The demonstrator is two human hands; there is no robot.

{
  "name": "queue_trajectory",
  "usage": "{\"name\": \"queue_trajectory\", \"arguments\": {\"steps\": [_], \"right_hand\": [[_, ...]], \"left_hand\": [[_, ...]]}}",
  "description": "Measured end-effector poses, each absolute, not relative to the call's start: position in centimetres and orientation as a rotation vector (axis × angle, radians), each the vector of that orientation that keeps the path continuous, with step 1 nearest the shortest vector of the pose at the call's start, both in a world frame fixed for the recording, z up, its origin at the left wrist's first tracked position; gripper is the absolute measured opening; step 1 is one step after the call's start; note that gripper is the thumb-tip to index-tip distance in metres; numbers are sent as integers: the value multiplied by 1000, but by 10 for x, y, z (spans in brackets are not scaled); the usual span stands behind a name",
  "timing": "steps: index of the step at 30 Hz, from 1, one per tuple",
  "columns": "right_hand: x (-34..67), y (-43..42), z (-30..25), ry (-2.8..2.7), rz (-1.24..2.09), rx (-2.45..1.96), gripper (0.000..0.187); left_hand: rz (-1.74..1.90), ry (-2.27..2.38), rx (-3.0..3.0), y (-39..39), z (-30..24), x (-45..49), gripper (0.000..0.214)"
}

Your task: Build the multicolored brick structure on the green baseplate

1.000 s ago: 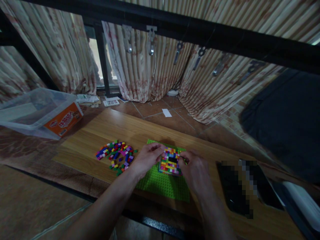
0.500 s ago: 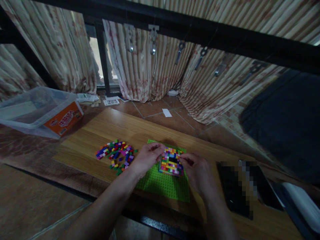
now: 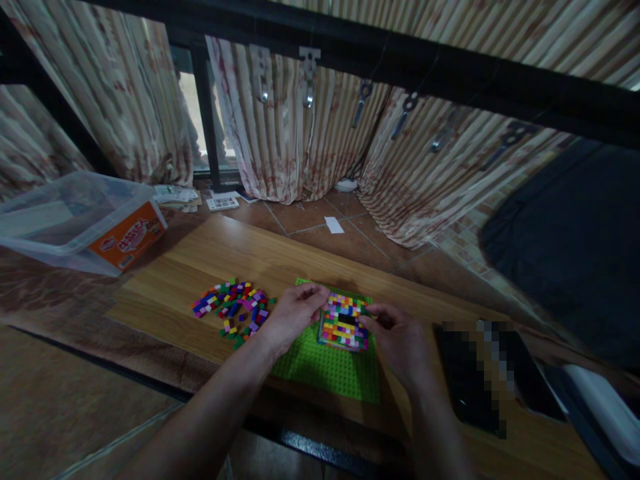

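A square structure of colourful toy bricks (image 3: pixel 344 337), with a dark opening in its middle, stands on a green studded baseplate (image 3: pixel 327 377). My left hand (image 3: pixel 299 312) is closed at the structure's far left corner, thumb and fingertips against it. On the other side, my right hand (image 3: pixel 397 337) has its thumb and index finger curled at the structure's right edge. A dark green bit shows by those fingertips; whether it is a loose brick in the pinch is unclear. Loose toy bricks (image 3: pixel 233 308) of many colours lie to the left of the baseplate.
Everything rests on a wooden board (image 3: pixel 185 267). A clear plastic bin (image 3: pixel 65 250) with an orange label stands at far left. Dark flat devices (image 3: pixel 467 380), partly pixelated, lie at right. Beyond are a white paper (image 3: pixel 334 225), curtains (image 3: pixel 300 147) and a dark bar (image 3: pixel 350 47) with hanging metal hooks.
My right hand's index finger has lifted slightly and its fingertips have parted a little at the structure's right edge. My left hand stays at the corner.
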State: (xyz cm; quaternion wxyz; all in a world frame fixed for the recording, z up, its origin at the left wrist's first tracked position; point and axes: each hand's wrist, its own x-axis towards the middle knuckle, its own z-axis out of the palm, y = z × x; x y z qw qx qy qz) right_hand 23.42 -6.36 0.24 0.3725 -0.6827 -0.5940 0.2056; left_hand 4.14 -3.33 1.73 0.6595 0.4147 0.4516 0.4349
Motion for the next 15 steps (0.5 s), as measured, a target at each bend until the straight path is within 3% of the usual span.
{"name": "queue_trajectory", "arguments": {"steps": [6, 15], "right_hand": [[239, -62, 0, -1387, 665, -1670, 31], [225, -56, -9, -1252, 740, -1610, 20]], "left_hand": [[1001, 1023, 919, -32, 16, 41, 33], [995, 1044, 917, -32, 18, 40, 30]]}}
